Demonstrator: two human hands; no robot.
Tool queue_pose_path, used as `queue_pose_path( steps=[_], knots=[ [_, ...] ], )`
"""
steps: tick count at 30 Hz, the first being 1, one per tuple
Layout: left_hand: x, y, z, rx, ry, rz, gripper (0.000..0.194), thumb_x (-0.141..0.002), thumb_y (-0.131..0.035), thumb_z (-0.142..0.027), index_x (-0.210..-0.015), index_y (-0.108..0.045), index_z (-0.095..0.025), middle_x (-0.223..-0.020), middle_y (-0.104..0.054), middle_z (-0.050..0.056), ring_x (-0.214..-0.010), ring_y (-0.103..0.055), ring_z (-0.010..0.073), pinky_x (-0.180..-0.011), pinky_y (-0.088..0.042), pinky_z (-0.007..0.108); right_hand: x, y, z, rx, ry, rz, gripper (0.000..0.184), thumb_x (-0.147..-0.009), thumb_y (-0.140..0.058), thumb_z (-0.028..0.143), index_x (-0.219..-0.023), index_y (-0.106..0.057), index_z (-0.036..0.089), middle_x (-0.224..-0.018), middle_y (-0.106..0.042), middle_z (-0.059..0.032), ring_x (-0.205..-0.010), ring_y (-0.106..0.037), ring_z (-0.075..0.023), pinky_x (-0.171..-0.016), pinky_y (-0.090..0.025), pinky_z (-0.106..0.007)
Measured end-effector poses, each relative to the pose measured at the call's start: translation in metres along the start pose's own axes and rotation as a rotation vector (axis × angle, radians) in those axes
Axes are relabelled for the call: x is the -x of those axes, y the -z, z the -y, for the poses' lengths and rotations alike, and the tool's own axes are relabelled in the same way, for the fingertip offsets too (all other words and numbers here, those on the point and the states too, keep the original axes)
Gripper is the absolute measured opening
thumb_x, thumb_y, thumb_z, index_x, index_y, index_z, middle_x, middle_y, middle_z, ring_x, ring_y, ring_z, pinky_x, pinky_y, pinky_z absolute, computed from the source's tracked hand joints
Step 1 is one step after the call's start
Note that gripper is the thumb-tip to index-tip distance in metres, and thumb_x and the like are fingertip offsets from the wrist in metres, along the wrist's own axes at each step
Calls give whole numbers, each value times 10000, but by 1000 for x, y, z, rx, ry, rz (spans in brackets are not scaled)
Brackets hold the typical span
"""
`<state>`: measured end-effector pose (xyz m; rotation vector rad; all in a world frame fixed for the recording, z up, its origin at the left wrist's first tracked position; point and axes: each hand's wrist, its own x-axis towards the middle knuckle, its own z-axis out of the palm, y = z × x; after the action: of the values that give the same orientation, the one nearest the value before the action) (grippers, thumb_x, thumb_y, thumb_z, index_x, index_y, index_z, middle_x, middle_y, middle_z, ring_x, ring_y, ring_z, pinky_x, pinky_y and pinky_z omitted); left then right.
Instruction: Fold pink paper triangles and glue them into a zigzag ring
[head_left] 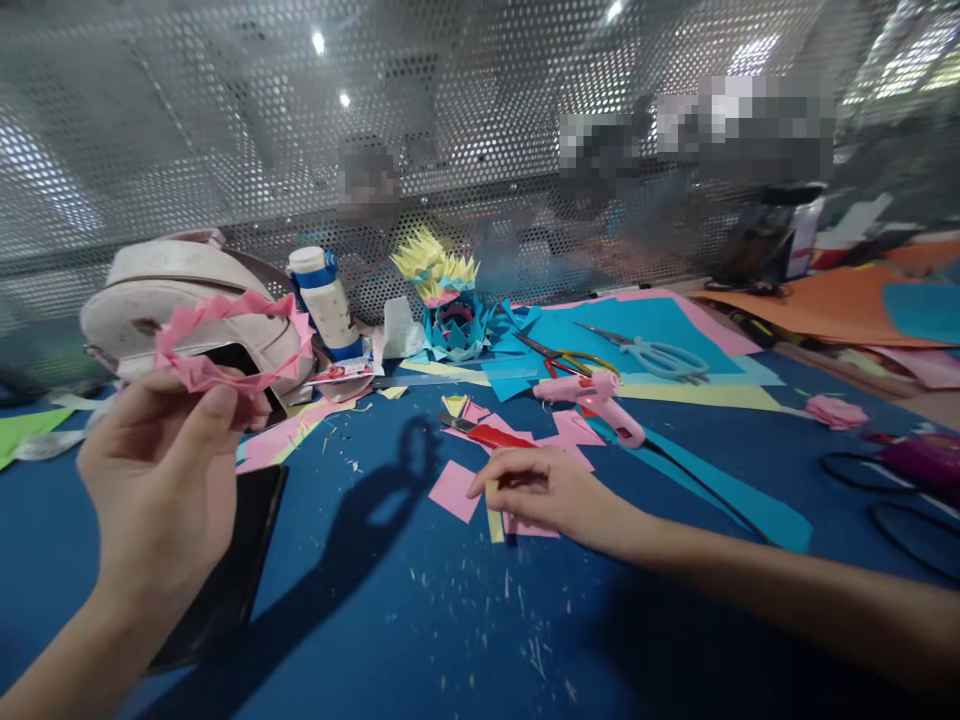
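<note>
Raised at the left, my left hand [169,470] is closed, pinching a ring of folded pink paper [300,345] with a pointed, zigzag edge. Low over the table in the middle, my right hand [559,495] has its thumb and index finger round a narrow yellow paper strip [495,525]. Its index fingertip reaches the edge of a pink paper square [452,492]. More pink paper pieces lie under and behind this hand. A red-handled cutter [495,434] lies just beyond its knuckles, and a pink hot glue gun [592,398] is behind it to the right.
A black flat tablet-like object [251,540] lies below my left hand. Behind stand a pale bag [172,270], a bottle [322,300] and a blue-and-yellow folded-paper piece [457,330]. Scissors [664,358] rest on blue sheets [675,325]. The glue gun's cord [705,488] runs right.
</note>
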<state>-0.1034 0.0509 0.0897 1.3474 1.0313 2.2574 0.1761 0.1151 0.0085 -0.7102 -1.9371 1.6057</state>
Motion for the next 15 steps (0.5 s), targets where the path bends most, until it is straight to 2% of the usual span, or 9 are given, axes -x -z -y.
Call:
queue_pose_path(
  steps=[3, 6, 8, 11, 13, 15],
  knots=[
    [-2, 2, -2, 19, -11, -29, 251, -628, -870, -138, -794, -682, -153, -692, -684, -21, -635, -639, 134, -627, -508, 270, -11, -9, 7, -18, -50, 84, 168, -769, -746, 202, -919, -674, 185, -785, -646, 15, -701, -611, -93, -634, -522, -205],
    [1, 3, -2, 1, 7, -18, 231, -653, -846, -152, -812, -680, -163, -737, -683, -24, -636, -632, 121, -647, -511, 270, -36, -26, 15, 39, -2, 177, 165, -788, -731, 206, -913, -629, 177, -772, -644, 11, -707, -631, -101, -631, -533, -209],
    [5, 2, -3, 2, 18, 4, 219, -669, -840, -158, -819, -681, -155, -760, -680, -12, -672, -636, 129, -652, -510, 268, -63, -39, 19, 145, 79, 251, 176, -847, -681, 222, -1000, -606, 178, -765, -653, 8, -680, -638, -107, -603, -536, -218],
    [9, 1, -5, 25, 23, 41, 194, -696, -832, -151, -806, -672, -145, -749, -666, -5, -692, -634, 137, -650, -505, 268, -115, -59, 19, 223, 130, 247, 205, -840, -668, 133, -1031, -598, 152, -767, -653, 9, -656, -633, -105, -606, -531, -223],
    [10, 1, -6, 42, 24, 47, 197, -698, -835, -148, -801, -666, -144, -757, -669, -2, -671, -629, 134, -638, -498, 269, -151, -68, 16, 287, 159, 217, 251, -850, -646, 87, -1093, -588, 116, -752, -649, 0, -685, -635, -123, -660, -540, -253],
    [11, 2, -7, 53, 27, 43, 208, -690, -839, -141, -804, -665, -144, -769, -676, 1, -662, -629, 132, -631, -491, 264, -181, -74, 13, 349, 195, 176, 294, -860, -657, 93, -1144, -581, 82, -868, -671, -52, -799, -649, -160, -762, -553, -314]
  ],
)
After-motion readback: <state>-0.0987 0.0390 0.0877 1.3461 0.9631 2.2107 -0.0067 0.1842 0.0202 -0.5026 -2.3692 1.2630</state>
